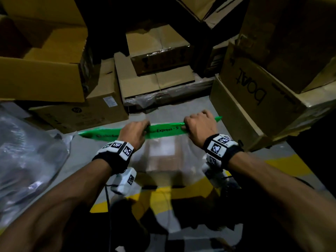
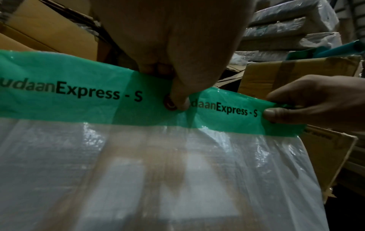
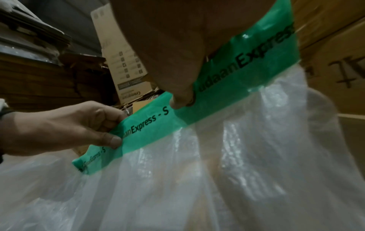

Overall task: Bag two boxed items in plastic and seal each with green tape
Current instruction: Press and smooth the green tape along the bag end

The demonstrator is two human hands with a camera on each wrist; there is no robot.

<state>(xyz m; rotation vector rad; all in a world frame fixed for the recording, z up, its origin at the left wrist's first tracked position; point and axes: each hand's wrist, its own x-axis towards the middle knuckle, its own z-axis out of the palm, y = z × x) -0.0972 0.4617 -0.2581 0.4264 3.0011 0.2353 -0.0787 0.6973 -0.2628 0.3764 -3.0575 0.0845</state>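
A clear plastic bag (image 1: 163, 155) hangs in front of me with a brown boxed item (image 2: 169, 175) dimly visible inside it. A green tape strip (image 1: 163, 130) printed with black lettering runs along the bag's top edge. My left hand (image 1: 134, 132) pinches the strip near its middle, thumb in front (image 2: 177, 96). My right hand (image 1: 198, 128) pinches the same strip (image 2: 227, 109) further right, thumb on the near face (image 3: 183, 96). The tape's two ends stick out past both hands.
Stacked cardboard boxes (image 1: 156, 51) crowd the back, left and right, one marked in black pen (image 1: 252, 91). A heap of clear plastic wrap (image 1: 27, 157) lies at the left. The grey floor has a yellow painted line (image 1: 200, 186) under the bag.
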